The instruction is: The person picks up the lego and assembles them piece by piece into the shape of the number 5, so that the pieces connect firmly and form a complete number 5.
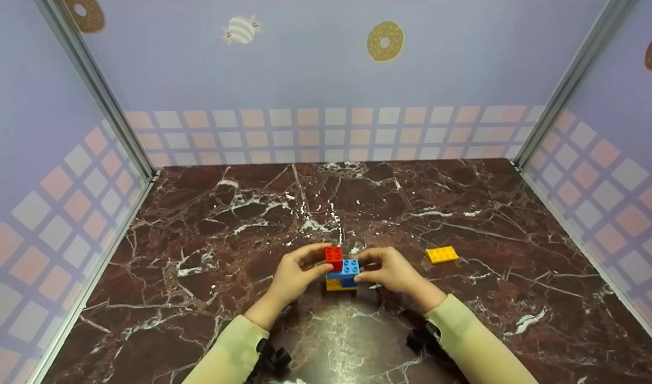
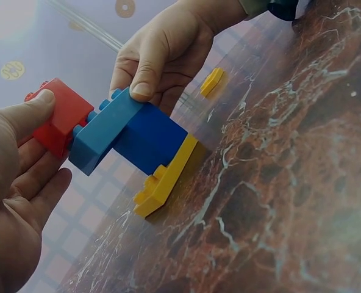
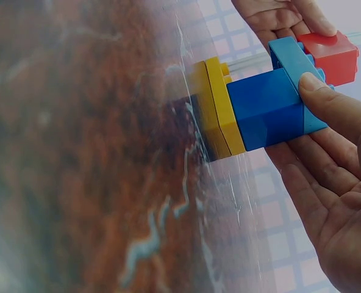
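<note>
A small stack of toy building bricks stands on the table between the two hands. Its bottom is a flat yellow brick (image 2: pixel 175 174), with a dark blue brick (image 2: pixel 150 137) above its right part and a flat light blue brick (image 1: pixel 351 266) across the top. My left hand (image 1: pixel 294 274) pinches a red brick (image 1: pixel 334 258) between thumb and fingers at the left end of the light blue one. Studs show between those two in the left wrist view, so the red brick is not fully seated. On the right side, my right hand (image 1: pixel 394 271) pinches the light blue brick.
Another flat yellow brick (image 1: pixel 442 255) lies on the dark red marbled table (image 1: pixel 464 320), to the right of the right hand. Patterned panels (image 1: pixel 326 133) border the table at the back and both sides. Black wrist cameras (image 1: pixel 273 356) sit under the sleeves.
</note>
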Tool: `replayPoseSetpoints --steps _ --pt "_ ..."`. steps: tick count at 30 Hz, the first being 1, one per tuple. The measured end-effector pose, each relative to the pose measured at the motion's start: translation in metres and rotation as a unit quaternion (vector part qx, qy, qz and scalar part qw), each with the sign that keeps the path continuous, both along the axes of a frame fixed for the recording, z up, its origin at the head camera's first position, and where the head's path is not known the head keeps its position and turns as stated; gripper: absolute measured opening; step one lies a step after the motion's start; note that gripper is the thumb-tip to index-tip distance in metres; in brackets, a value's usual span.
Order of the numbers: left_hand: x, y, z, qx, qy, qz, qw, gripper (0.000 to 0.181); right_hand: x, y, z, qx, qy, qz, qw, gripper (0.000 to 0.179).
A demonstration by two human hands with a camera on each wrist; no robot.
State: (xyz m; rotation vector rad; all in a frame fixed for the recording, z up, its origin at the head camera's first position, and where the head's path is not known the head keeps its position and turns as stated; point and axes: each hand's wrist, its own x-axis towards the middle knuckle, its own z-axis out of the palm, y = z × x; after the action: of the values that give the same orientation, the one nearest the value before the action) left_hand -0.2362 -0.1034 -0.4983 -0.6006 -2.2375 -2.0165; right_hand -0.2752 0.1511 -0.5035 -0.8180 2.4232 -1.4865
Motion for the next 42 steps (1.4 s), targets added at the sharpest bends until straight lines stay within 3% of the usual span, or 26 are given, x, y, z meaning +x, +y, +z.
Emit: replayPoseSetpoints --steps 9,23,42 --pt "0.0007 0.0 -0.0009 0.001 -0.003 -0.002 1.0 0.049 0.0003 0.0002 -0.0005 0.001 0.007 0.0 1.0 0.035" --pt "-0.0012 0.0004 -0.0047 -0.012 0.034 -0.002 0.9993 0.048 0.0005 0.0004 0.0001 0.001 0.01 0.004 0.9999 0.036" --pt "-0.0003 0.0001 -0.0038 -0.065 0.079 0.015 0.9947 0.046 0.0005 0.0 0.001 0.011 0.015 0.003 0.9998 0.036"
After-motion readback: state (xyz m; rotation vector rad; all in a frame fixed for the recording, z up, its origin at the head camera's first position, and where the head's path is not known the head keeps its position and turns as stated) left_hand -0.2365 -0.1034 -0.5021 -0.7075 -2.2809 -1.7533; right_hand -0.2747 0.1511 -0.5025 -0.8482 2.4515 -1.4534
